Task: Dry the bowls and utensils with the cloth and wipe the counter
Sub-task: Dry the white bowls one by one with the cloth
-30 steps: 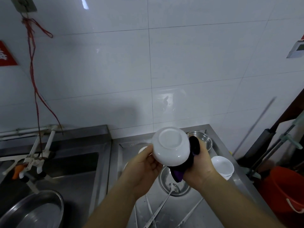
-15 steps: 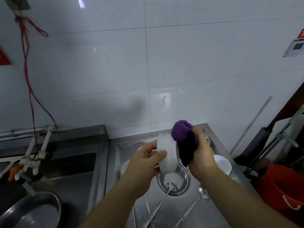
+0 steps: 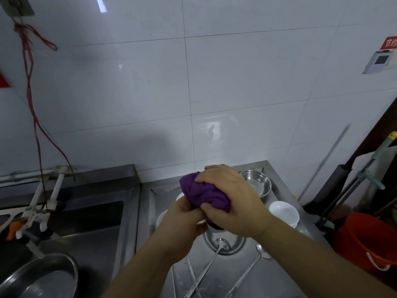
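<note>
Both hands meet above the steel table, and the one relation that matters lies between them: the purple cloth sits on top and the bowl is beneath it, almost wholly hidden. The right hand is curled over the bunched cloth, fingers and thumb gripping it and pressing it downward and to the left. The left hand comes from below and the left, its fingers wrapped around something under the cloth; I judge that to be a white bowl being dried, but only a dark sliver shows beneath the right palm, so its tilt cannot be told.

So the cloth lies up and right of the left hand, and the right hand is the one that works it. The next wiping turn would likely call for the right hand to twist against the left.

Below the hands, a steel bowl with a spoon in it stands on the table. Another steel bowl sits near the wall, a white bowl just to the right, and a second spoon lies toward the near edge. All of these are nearer the right hand.
</note>
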`<action>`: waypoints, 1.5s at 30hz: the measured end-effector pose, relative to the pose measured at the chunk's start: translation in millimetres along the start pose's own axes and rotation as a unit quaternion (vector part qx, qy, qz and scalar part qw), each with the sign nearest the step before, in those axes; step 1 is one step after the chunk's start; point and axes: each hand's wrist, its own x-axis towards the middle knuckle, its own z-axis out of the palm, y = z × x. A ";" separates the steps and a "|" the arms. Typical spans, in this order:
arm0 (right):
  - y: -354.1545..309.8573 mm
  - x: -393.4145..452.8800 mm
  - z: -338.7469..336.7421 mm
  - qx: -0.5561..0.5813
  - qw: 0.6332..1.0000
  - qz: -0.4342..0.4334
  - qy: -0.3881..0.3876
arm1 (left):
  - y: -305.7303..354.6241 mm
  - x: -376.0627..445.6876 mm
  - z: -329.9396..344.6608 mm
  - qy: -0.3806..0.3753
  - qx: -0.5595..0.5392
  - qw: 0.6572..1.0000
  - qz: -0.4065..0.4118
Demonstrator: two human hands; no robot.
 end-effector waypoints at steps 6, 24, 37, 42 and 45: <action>0.3 8.3 2.4 0.275 0.922 0.245 0.121 | 4.1 -8.8 11.0 0.016 0.032 0.998 0.042; -15.1 5.9 15.5 0.579 0.609 0.517 0.164 | 15.9 -12.8 32.0 0.017 0.250 0.965 0.080; -20.8 9.7 13.3 0.549 0.622 0.553 0.080 | 20.2 -16.3 33.5 0.025 0.190 0.974 0.124; -18.9 2.9 17.9 0.590 0.573 0.563 0.082 | 6.3 -19.4 31.1 -0.004 0.238 0.962 0.134; -17.5 -1.2 16.2 0.591 0.583 0.551 0.085 | 4.2 -18.3 30.4 0.006 0.194 0.973 0.126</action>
